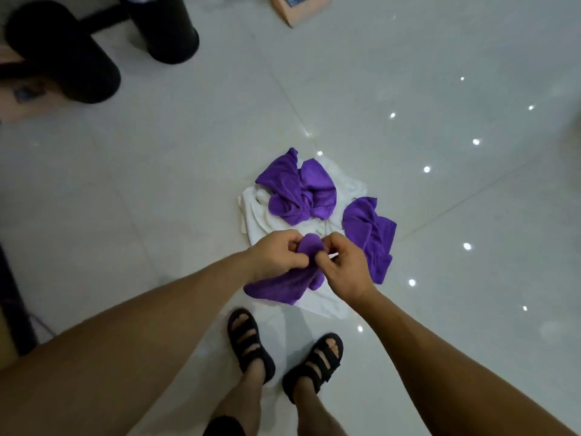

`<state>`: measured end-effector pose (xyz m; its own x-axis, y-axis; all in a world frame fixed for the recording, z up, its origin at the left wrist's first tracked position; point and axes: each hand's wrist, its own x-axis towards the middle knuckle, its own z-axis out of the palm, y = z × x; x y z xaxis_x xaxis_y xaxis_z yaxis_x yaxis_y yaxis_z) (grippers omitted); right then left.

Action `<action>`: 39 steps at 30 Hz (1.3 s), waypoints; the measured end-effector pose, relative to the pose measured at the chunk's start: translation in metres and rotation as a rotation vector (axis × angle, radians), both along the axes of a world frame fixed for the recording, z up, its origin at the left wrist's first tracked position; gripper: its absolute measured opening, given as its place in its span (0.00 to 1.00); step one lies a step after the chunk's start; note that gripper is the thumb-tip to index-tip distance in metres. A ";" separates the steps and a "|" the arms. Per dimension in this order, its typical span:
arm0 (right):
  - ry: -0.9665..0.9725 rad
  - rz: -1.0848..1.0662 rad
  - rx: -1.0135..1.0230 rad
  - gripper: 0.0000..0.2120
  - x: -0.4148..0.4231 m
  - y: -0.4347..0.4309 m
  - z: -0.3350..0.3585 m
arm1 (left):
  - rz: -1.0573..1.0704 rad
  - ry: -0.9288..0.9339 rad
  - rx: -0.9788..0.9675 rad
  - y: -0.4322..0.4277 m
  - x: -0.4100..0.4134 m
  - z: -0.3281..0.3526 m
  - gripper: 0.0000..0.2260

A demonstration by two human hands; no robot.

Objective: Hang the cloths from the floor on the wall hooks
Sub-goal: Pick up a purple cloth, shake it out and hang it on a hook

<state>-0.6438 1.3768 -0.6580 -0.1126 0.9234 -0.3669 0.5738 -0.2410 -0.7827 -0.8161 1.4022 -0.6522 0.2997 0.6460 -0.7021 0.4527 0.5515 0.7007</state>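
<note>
A heap of cloths lies on the pale tiled floor in front of my feet. A purple cloth (279, 286) hangs from both my hands above the heap. My left hand (276, 254) and my right hand (342, 265) pinch its top edge close together. Two more purple cloths lie crumpled on the floor, one (298, 191) at the far side of the heap and one (371, 237) to the right. White cloths (261, 215) lie under and between them. No wall hooks are in view.
Two black cylinders (163, 26) stand at the top left with a dark chair base. A tan cardboard box (298, 7) sits at the top edge. My feet in black sandals (251, 344) stand just short of the heap. Dark furniture (12, 309) lines the left edge.
</note>
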 end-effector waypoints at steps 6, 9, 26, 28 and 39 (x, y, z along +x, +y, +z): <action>0.162 0.011 0.049 0.05 -0.049 0.036 0.167 | 0.026 0.117 0.256 0.028 -0.061 0.170 0.04; 0.330 0.115 -0.012 0.15 -0.075 0.054 0.236 | 0.058 0.135 0.370 0.034 -0.096 0.254 0.07; 0.050 0.686 0.474 0.10 -0.205 0.106 0.478 | 0.135 0.805 0.478 -0.033 -0.202 0.510 0.06; 0.079 0.753 0.369 0.17 -0.209 0.105 0.486 | 0.266 0.786 0.493 -0.050 -0.215 0.529 0.05; -0.261 1.110 0.870 0.12 -0.271 0.074 0.543 | 1.057 0.112 0.502 -0.144 -0.212 0.550 0.10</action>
<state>-0.9151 1.4512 -0.1154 -0.9298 0.3414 0.1372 0.2916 0.9112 -0.2910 -1.0284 1.2582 -0.1025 -0.5988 0.7481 -0.2860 0.0085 0.3630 0.9317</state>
